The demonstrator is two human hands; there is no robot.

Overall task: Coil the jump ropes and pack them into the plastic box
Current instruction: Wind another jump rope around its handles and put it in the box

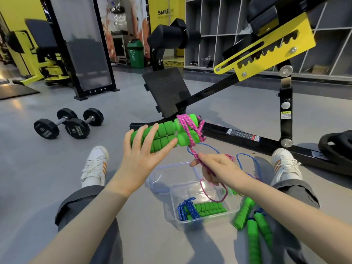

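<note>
My left hand (141,155) holds two green foam handles (167,133) side by side, raised above the floor. A pink rope (190,128) is wound several times around their right ends. My right hand (215,168) pinches the loose pink rope just below the handles, and its tail loops down over the box. The clear plastic box (236,206) sits on the floor between my legs. Inside it lies a coiled blue rope with green handles (202,208). Another blue rope (249,162) trails loose on the floor by my right leg.
The clear lid (169,176) lies behind the box. Three green handles (253,221) lie on the floor right of the box. Two black dumbbells (68,126) sit far left. A black and yellow bench frame (247,138) crosses ahead, with weight plates (337,147) at right.
</note>
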